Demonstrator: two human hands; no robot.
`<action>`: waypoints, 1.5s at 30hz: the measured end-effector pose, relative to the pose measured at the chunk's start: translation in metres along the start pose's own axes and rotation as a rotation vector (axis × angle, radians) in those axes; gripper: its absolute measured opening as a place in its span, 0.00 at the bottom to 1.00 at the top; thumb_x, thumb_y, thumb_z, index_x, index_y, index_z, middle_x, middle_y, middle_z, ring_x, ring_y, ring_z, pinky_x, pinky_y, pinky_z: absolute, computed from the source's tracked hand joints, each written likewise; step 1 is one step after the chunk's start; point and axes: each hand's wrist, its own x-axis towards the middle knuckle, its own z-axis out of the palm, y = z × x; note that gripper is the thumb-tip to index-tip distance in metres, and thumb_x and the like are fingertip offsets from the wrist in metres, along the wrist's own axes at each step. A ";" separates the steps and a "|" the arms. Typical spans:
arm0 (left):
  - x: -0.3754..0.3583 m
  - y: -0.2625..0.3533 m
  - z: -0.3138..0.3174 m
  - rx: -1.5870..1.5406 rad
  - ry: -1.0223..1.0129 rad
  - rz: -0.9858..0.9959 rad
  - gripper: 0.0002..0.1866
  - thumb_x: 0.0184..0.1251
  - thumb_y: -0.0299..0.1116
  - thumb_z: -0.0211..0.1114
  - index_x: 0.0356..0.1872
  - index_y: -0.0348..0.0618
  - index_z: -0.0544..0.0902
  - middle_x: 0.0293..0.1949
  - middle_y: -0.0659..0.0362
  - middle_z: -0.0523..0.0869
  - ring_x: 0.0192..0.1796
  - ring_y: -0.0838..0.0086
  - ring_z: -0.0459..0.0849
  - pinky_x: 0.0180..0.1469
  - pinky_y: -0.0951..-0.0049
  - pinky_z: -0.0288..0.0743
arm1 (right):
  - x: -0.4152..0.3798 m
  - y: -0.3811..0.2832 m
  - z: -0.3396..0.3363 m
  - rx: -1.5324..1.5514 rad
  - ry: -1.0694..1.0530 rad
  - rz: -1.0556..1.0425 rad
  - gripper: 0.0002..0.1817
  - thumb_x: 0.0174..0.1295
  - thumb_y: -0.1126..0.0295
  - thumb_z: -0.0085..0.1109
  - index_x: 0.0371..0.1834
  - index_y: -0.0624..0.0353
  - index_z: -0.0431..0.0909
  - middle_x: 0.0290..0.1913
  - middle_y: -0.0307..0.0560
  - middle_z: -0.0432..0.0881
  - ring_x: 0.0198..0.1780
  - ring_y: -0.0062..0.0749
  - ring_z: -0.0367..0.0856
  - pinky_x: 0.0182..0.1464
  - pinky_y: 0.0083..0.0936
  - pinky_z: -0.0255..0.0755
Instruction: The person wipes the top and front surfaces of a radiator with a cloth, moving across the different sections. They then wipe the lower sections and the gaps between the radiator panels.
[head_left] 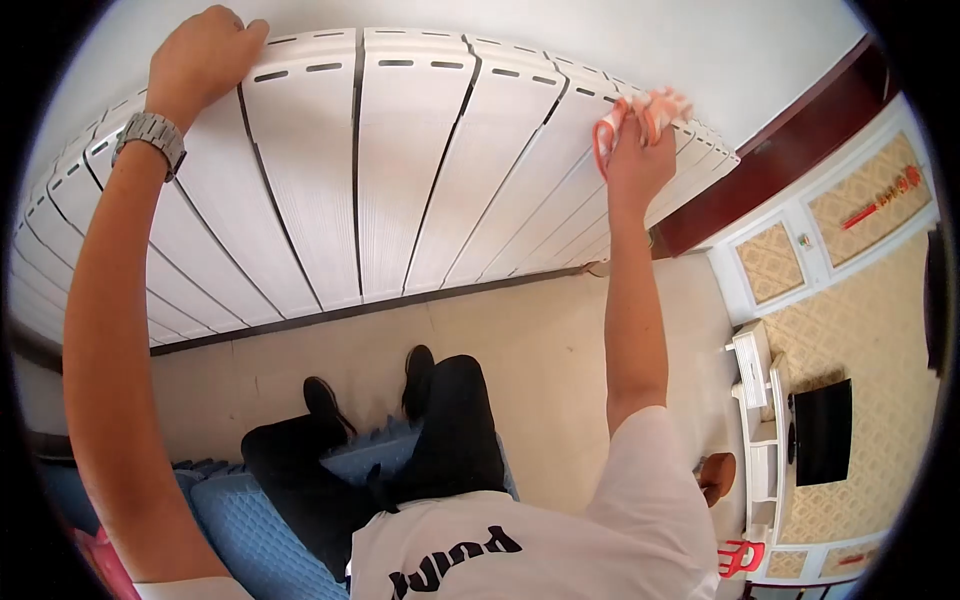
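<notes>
A long white radiator with vertical panels and slots along its top runs across the upper part of the view. My left hand rests on its top edge at the left, fingers curled over the edge, with a metal watch on the wrist. Farther right, my right hand is closed on an orange and white cloth, which lies against the radiator's top edge. Part of the cloth hangs over the front.
Below me is a blue quilted seat on a beige tiled floor. At the right stand a white cabinet, a black television, a brown stool and a red chair. A dark red door frame is at the upper right.
</notes>
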 end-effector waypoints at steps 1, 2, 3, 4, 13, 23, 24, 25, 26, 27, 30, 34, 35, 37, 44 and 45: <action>-0.002 0.000 -0.002 0.015 -0.028 0.013 0.27 0.62 0.50 0.51 0.44 0.37 0.85 0.40 0.46 0.87 0.44 0.52 0.85 0.52 0.60 0.76 | 0.007 0.002 -0.001 -0.066 -0.062 -0.061 0.10 0.63 0.72 0.56 0.43 0.68 0.76 0.38 0.47 0.79 0.36 0.30 0.81 0.38 0.24 0.73; -0.003 0.001 -0.004 0.030 -0.058 0.029 0.27 0.62 0.50 0.51 0.44 0.37 0.85 0.40 0.46 0.87 0.44 0.53 0.85 0.51 0.60 0.76 | 0.013 0.001 -0.004 -0.135 -0.122 -0.120 0.12 0.64 0.73 0.56 0.48 0.68 0.77 0.41 0.47 0.78 0.39 0.34 0.83 0.42 0.27 0.75; -0.002 0.001 -0.001 0.026 -0.058 0.037 0.27 0.62 0.50 0.51 0.44 0.37 0.85 0.40 0.46 0.87 0.44 0.53 0.85 0.51 0.60 0.76 | 0.005 -0.022 -0.002 0.095 -0.152 0.103 0.11 0.64 0.75 0.54 0.49 0.64 0.77 0.43 0.46 0.76 0.36 0.32 0.82 0.35 0.25 0.77; -0.001 -0.003 0.005 -0.005 -0.009 0.041 0.25 0.61 0.49 0.51 0.39 0.37 0.85 0.35 0.47 0.87 0.40 0.54 0.85 0.48 0.60 0.77 | -0.003 -0.023 -0.005 0.087 -0.145 0.104 0.11 0.64 0.75 0.54 0.49 0.64 0.77 0.43 0.46 0.76 0.36 0.32 0.82 0.35 0.25 0.77; -0.001 -0.007 0.013 -0.045 0.110 0.044 0.24 0.60 0.48 0.51 0.36 0.35 0.85 0.33 0.47 0.87 0.38 0.53 0.85 0.46 0.58 0.77 | -0.003 0.044 -0.032 -0.182 -0.178 -0.423 0.09 0.62 0.76 0.51 0.44 0.62 0.76 0.44 0.49 0.77 0.48 0.42 0.76 0.43 0.31 0.76; -0.002 -0.002 0.006 0.007 0.014 0.034 0.25 0.60 0.49 0.51 0.40 0.36 0.86 0.36 0.46 0.87 0.41 0.53 0.85 0.48 0.59 0.76 | 0.105 0.004 -0.015 -0.527 -0.612 -0.119 0.12 0.56 0.62 0.53 0.37 0.52 0.82 0.37 0.51 0.82 0.42 0.45 0.79 0.43 0.38 0.71; -0.001 -0.003 0.009 0.005 0.012 0.046 0.25 0.60 0.49 0.51 0.40 0.36 0.86 0.36 0.46 0.87 0.41 0.53 0.85 0.48 0.59 0.76 | 0.113 0.002 -0.006 -0.579 -0.723 -0.058 0.13 0.55 0.61 0.52 0.37 0.53 0.82 0.35 0.52 0.82 0.40 0.46 0.80 0.42 0.38 0.71; 0.000 -0.006 0.013 0.008 0.065 0.037 0.25 0.60 0.49 0.51 0.40 0.36 0.86 0.36 0.46 0.87 0.40 0.53 0.85 0.48 0.59 0.76 | 0.119 0.003 0.002 -0.629 -0.834 0.005 0.14 0.53 0.60 0.52 0.36 0.54 0.82 0.34 0.53 0.83 0.38 0.47 0.80 0.41 0.38 0.72; 0.001 -0.006 0.014 0.011 0.118 0.027 0.26 0.59 0.49 0.51 0.40 0.36 0.86 0.35 0.46 0.87 0.40 0.53 0.85 0.48 0.59 0.76 | 0.122 0.009 0.009 -0.632 -0.826 0.014 0.14 0.53 0.60 0.52 0.36 0.54 0.82 0.34 0.53 0.83 0.38 0.47 0.80 0.41 0.38 0.72; 0.001 -0.004 0.011 0.010 0.119 0.037 0.26 0.59 0.49 0.51 0.40 0.36 0.86 0.35 0.46 0.87 0.40 0.53 0.85 0.48 0.59 0.76 | 0.123 0.015 0.016 -0.643 -0.776 -0.093 0.14 0.56 0.59 0.51 0.36 0.57 0.81 0.29 0.52 0.80 0.34 0.45 0.78 0.40 0.35 0.71; 0.003 -0.001 0.002 0.029 -0.053 0.001 0.26 0.59 0.49 0.51 0.41 0.36 0.86 0.38 0.46 0.87 0.42 0.54 0.85 0.48 0.59 0.76 | 0.110 0.015 0.009 -0.623 -0.699 -0.255 0.19 0.59 0.54 0.50 0.36 0.59 0.80 0.29 0.52 0.79 0.33 0.43 0.78 0.40 0.34 0.70; 0.006 -0.009 0.009 0.044 -0.010 -0.015 0.26 0.59 0.49 0.51 0.44 0.38 0.85 0.41 0.47 0.87 0.44 0.54 0.85 0.51 0.60 0.76 | 0.046 -0.007 -0.016 -0.293 -0.338 -0.208 0.11 0.63 0.65 0.51 0.39 0.58 0.80 0.33 0.52 0.83 0.36 0.42 0.81 0.35 0.32 0.71; 0.006 -0.009 0.011 0.034 0.019 -0.017 0.26 0.59 0.49 0.51 0.45 0.39 0.85 0.41 0.47 0.87 0.44 0.54 0.85 0.51 0.60 0.76 | 0.032 -0.002 -0.020 -0.089 -0.201 -0.203 0.10 0.65 0.70 0.48 0.41 0.56 0.81 0.36 0.51 0.85 0.36 0.39 0.82 0.30 0.30 0.71; 0.008 -0.008 0.011 0.033 0.014 -0.020 0.26 0.59 0.49 0.51 0.45 0.39 0.85 0.41 0.47 0.87 0.45 0.54 0.85 0.52 0.60 0.76 | 0.017 0.057 -0.011 0.458 -0.327 -0.292 0.10 0.66 0.71 0.47 0.44 0.57 0.80 0.42 0.52 0.83 0.39 0.39 0.82 0.31 0.29 0.73; 0.005 -0.004 0.005 0.028 -0.040 -0.023 0.26 0.60 0.49 0.51 0.44 0.38 0.85 0.40 0.48 0.88 0.44 0.54 0.85 0.51 0.60 0.76 | -0.048 0.107 -0.047 -0.410 -0.124 -0.422 0.13 0.66 0.74 0.48 0.52 0.59 0.75 0.58 0.53 0.70 0.50 0.43 0.79 0.42 0.32 0.79; 0.004 -0.003 0.007 0.027 -0.041 -0.021 0.26 0.60 0.49 0.51 0.44 0.38 0.85 0.40 0.48 0.88 0.44 0.54 0.85 0.51 0.60 0.76 | -0.041 0.104 -0.046 -0.412 -0.124 -0.421 0.13 0.66 0.74 0.48 0.52 0.59 0.75 0.58 0.53 0.70 0.50 0.43 0.79 0.42 0.32 0.79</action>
